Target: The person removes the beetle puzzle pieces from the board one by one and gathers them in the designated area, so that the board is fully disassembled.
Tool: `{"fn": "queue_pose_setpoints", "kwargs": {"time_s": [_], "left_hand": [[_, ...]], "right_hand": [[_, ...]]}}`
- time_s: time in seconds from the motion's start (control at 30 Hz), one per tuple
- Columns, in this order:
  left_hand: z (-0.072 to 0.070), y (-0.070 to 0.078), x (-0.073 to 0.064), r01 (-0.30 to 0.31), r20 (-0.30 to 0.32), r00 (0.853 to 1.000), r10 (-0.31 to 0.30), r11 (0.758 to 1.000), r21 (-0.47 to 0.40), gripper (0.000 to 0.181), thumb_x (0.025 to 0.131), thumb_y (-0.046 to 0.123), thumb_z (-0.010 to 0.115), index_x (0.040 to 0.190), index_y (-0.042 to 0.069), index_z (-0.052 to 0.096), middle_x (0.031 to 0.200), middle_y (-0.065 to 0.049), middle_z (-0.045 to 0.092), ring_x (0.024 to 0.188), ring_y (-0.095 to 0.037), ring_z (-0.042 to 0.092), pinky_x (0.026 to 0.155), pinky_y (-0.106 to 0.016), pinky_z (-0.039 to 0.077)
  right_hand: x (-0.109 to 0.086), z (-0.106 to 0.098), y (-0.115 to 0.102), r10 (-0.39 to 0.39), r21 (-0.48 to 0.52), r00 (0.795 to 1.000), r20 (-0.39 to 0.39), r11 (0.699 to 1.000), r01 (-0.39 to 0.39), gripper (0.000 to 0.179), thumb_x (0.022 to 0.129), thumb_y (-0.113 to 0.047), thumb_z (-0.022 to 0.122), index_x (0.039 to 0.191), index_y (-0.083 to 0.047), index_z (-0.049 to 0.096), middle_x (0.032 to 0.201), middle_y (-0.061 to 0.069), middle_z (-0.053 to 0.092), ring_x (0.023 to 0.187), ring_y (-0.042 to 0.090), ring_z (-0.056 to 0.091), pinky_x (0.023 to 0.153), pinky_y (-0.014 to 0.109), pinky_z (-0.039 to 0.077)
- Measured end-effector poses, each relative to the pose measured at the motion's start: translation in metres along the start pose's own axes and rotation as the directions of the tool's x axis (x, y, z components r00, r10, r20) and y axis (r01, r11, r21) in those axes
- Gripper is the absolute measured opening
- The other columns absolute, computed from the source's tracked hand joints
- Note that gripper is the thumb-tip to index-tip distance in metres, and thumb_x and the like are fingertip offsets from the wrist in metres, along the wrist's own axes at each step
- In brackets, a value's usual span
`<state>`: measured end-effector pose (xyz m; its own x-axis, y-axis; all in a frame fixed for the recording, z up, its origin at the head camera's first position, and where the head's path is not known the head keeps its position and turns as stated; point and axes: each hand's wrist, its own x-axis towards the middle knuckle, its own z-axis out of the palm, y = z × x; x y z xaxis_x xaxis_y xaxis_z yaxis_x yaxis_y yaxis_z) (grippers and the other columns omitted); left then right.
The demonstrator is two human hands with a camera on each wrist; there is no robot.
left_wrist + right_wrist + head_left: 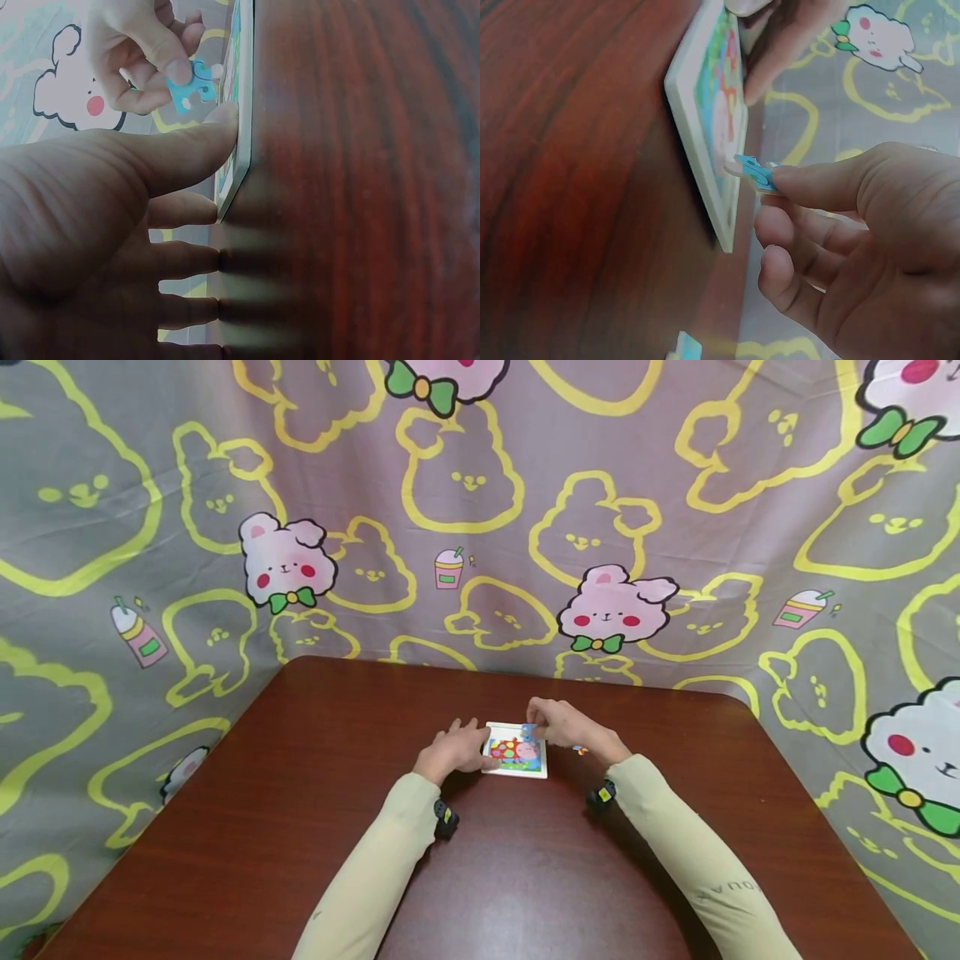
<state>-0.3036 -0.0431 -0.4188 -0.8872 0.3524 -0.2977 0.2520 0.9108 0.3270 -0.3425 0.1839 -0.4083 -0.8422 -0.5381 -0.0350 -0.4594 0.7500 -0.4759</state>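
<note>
A white-framed jigsaw puzzle board (pixel 515 774) with a colourful picture lies flat on the table. My left hand (pixel 459 750) rests at its left side, thumb on the frame's edge and fingers spread straight onto the tabletop. Between thumb and fingers, my right hand (pixel 564 724) pinches a light-blue jigsaw piece (pixel 756 174), held tilted just over the board's far right part. In the left wrist view the same blue piece (pixel 192 86) shows its knobs and notches. Whether it touches the board I cannot tell.
Another puzzle piece (pixel 580 750) lies on the table right of the board, partly beneath the right forearm; the right wrist view shows a loose piece (pixel 689 346) too. The brown wooden table (pixel 337 718) ends against a patterned curtain (pixel 360 485).
</note>
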Motion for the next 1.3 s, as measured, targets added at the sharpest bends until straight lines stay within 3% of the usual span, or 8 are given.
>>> {"fn": "queue_pose_setpoints", "kwargs": {"time_s": [0.27,0.5,0.67,0.8,1.0,1.17,1.3], "left_hand": [[0.0,0.0,-0.002,-0.011,-0.001,1.0,0.011,1.0,0.008,0.072,0.094,0.045,0.063,0.154,0.019,0.034,0.164,-0.013,0.021,0.151,-0.042,0.013,0.12,-0.058,0.019],[0.0,-0.001,-0.002,-0.013,-0.003,1.0,0.013,1.0,-0.002,0.072,0.094,0.045,0.062,0.155,0.019,0.034,0.164,-0.013,0.021,0.151,-0.042,0.012,0.12,-0.058,0.018],[0.001,0.0,-0.001,-0.011,-0.004,1.0,0.011,1.0,0.013,0.073,0.094,0.045,0.062,0.154,0.018,0.033,0.164,-0.013,0.021,0.151,-0.042,0.013,0.12,-0.058,0.019],[0.0,0.0,-0.002,-0.008,-0.006,1.0,0.009,1.0,0.013,0.072,0.094,0.045,0.062,0.155,0.018,0.033,0.164,-0.013,0.021,0.151,-0.041,0.013,0.12,-0.058,0.019],[0.0,0.0,-0.002,-0.012,-0.005,1.0,0.012,1.0,0.003,0.072,0.094,0.045,0.063,0.154,0.019,0.034,0.164,-0.013,0.021,0.151,-0.042,0.013,0.12,-0.058,0.019],[0.0,0.0,-0.002,-0.009,-0.002,1.0,0.009,1.0,0.01,0.073,0.094,0.045,0.062,0.155,0.019,0.032,0.164,-0.013,0.02,0.152,-0.041,0.012,0.12,-0.058,0.019],[0.0,-0.001,-0.002,-0.005,0.001,1.0,0.005,1.0,0.021,0.073,0.095,0.046,0.061,0.156,0.02,0.031,0.164,-0.012,0.02,0.152,-0.041,0.012,0.121,-0.057,0.019]], "right_hand": [[-0.015,-0.012,0.01,0.07,0.141,0.997,0.014,0.987,-0.071,0.011,0.096,-0.012,0.063,0.105,-0.008,0.057,0.092,0.013,0.07,0.056,0.027,0.062,0.053,0.035,0.052],[-0.026,-0.018,0.023,0.113,0.205,0.993,0.015,0.972,-0.114,0.016,0.096,-0.019,0.064,0.108,-0.01,0.059,0.091,0.009,0.07,0.056,0.022,0.054,0.051,0.03,0.046],[-0.035,-0.022,0.033,0.152,0.281,0.987,0.043,0.947,-0.158,0.018,0.096,-0.019,0.064,0.111,-0.01,0.059,0.089,0.014,0.072,0.051,0.024,0.052,0.045,0.032,0.048],[-0.041,-0.026,0.04,0.155,0.309,0.987,0.04,0.938,-0.16,0.018,0.097,-0.018,0.063,0.112,-0.009,0.059,0.089,0.018,0.071,0.051,0.027,0.056,0.046,0.037,0.051],[-0.05,-0.032,0.053,0.154,0.325,0.988,0.024,0.933,-0.154,0.018,0.097,-0.017,0.061,0.113,-0.007,0.059,0.089,0.017,0.069,0.045,0.022,0.051,0.045,0.037,0.05],[-0.056,-0.036,0.065,0.147,0.357,0.989,0.02,0.923,-0.145,0.019,0.098,-0.016,0.06,0.113,-0.005,0.058,0.087,0.021,0.069,0.047,0.028,0.053,0.05,0.045,0.052],[-0.06,-0.037,0.075,0.141,0.381,0.99,0.015,0.914,-0.137,0.02,0.098,-0.016,0.06,0.112,-0.002,0.058,0.089,0.025,0.068,0.048,0.026,0.052,0.048,0.041,0.051]]}}
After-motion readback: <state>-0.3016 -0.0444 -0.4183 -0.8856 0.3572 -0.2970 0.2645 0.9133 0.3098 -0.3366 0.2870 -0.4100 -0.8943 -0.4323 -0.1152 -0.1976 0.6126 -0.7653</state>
